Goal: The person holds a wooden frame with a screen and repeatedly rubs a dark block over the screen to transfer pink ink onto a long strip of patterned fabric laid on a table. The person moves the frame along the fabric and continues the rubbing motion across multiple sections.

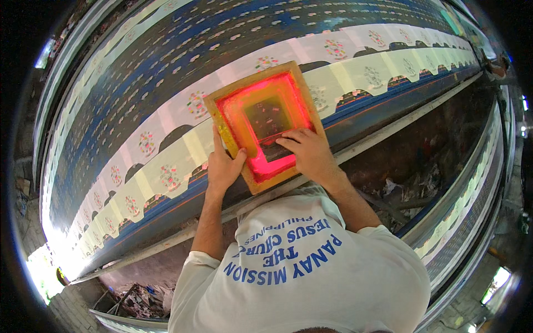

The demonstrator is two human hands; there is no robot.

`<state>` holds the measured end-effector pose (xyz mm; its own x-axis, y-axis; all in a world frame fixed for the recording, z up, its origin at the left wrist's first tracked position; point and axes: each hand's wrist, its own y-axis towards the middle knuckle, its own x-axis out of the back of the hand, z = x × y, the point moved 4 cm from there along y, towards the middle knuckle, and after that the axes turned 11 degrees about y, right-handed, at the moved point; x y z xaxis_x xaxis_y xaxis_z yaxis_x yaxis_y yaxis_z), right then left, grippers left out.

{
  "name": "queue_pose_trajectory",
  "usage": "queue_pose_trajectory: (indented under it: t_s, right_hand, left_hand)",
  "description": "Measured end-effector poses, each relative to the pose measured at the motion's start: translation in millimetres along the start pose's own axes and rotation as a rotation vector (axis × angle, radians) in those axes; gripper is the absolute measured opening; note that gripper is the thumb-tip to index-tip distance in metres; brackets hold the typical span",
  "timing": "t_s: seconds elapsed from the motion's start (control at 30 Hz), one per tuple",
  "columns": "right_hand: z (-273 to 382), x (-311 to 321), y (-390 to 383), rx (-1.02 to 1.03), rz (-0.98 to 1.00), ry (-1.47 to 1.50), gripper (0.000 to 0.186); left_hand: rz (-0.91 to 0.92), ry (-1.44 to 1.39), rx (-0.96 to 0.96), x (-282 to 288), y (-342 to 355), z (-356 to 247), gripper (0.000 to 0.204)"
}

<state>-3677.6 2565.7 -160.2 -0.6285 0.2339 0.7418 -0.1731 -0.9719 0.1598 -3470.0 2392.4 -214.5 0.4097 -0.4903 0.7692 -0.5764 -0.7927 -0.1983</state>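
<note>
Framed screen point(306, 95) mid-picture, slanted over pale printed pieces point(202, 141). Left hand point(223, 166) half-curled, gripping its left rim. Right hand point(312, 152) closed over dark strip point(270, 150), probably squeegee. Judged step: inking stroke; next move calls for even pressure, screen steady.
</note>
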Motion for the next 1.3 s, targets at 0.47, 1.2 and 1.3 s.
queue_pose_trajectory:
  t_s: [0.47,1.2,1.3]
  right_hand:
    - [-132,90,-37,0.044,0.024,-0.034,0.049]
    - [-149,97,94,0.044,0.092,0.049,0.042]
    - [-138,94,47,0.052,0.105,0.067,0.042]
  left_hand:
    - [0.016,-0.176,0.012,-110,52,-115,0.106]
    - [0.044,-0.142,0.096,-105,52,-121,0.107]
    - [-0.112,-0.096,-0.115,-112,52,-106,0.109]
